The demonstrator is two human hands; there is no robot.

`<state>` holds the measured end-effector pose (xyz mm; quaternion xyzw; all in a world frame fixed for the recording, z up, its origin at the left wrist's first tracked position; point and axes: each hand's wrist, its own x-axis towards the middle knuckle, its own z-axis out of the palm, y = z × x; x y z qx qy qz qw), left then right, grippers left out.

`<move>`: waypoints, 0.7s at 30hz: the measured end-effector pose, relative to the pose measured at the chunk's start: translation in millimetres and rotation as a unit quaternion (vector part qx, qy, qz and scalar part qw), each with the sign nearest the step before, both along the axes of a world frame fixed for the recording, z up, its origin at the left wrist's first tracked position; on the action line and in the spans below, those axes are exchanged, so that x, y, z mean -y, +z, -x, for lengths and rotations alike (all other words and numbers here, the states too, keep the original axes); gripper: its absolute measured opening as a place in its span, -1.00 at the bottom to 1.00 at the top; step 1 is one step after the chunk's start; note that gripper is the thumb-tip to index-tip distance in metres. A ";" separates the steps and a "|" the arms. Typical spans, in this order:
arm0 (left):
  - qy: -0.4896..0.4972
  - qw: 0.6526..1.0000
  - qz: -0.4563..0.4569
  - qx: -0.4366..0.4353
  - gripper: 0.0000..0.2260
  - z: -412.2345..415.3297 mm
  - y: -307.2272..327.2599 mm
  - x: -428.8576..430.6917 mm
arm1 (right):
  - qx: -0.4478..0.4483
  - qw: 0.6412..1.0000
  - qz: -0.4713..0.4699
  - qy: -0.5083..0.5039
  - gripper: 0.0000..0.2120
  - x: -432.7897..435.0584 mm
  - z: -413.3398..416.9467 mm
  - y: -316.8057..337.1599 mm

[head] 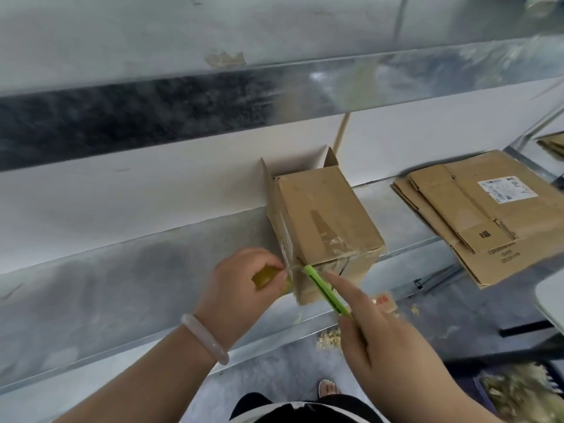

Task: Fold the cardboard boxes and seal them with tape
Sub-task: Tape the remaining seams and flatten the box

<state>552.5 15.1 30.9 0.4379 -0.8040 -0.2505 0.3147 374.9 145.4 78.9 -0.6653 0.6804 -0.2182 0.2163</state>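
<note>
The left grip (241, 288) is curled round a yellow tape roll (265, 277). Just beyond its fingertips stands the brown cardboard box (329, 218), already taped, on the grey metal bench (122, 285). The right grip (378, 337) is clamped on a slim green utility knife (323, 288), forefinger straight along it, tip at the box's near corner. A stack of flattened brown cardboard boxes (488, 215) lies well right of it.

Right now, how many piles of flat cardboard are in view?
2. The labelled pile lies on the metal shelf, right of the assembled box; the far pile shows at the right edge, partly cut off. More may be hidden.
</note>
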 end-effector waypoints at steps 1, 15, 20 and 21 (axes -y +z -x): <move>0.002 1.000 0.002 -0.006 -0.85 -0.7 0.5 -0.6 | -0.006 1.000 -0.001 0.012 -0.40 0.0 -3.6 -1.1; 0.057 0.997 -0.023 -0.051 -0.94 2.4 -0.8 -4.1 | -0.149 0.982 -0.115 0.027 -0.25 18.5 -29.6 -6.2; 0.040 0.998 -0.021 -0.049 -0.95 6.4 0.4 -7.4 | -0.147 0.984 -0.097 0.029 -0.27 20.9 -29.2 -9.9; 0.042 0.998 -0.019 -0.050 -0.96 7.2 1.1 -7.3 | -0.143 0.986 -0.088 0.025 -0.27 22.7 -29.7 -10.4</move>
